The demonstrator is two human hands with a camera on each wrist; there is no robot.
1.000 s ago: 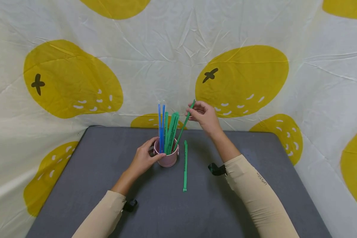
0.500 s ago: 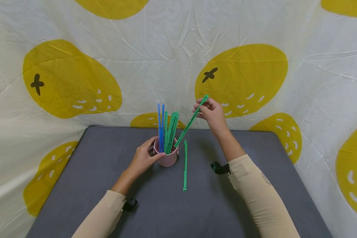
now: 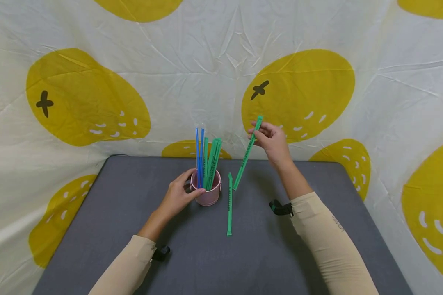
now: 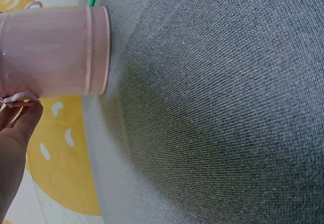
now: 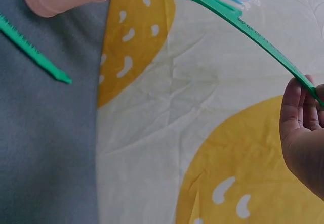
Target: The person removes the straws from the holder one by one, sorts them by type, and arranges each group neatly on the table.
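a green straw (image 3: 246, 157) is pinched near its top in the closed right grip (image 3: 273, 142), slanted down-left, its lower end just beside a second straw (image 3: 229, 209) in the head view. that one is laid front-to-back on the bench (image 3: 192, 262), nearer the left grip (image 3: 178, 193), by which a pink bucket (image 3: 208, 200) is clasped.

One desk (image 3: 221, 266), one pink bucket (image 3: 208, 199), two hands (image 3: 176, 191). The bucket holds two blue straws (image 3: 201, 164) and at least three green straws (image 3: 212, 164), too bunched to count. Outside it are two more: a held green straw (image 3: 246, 155) at two o'clock, a loose green straw (image 3: 229, 205) at four.
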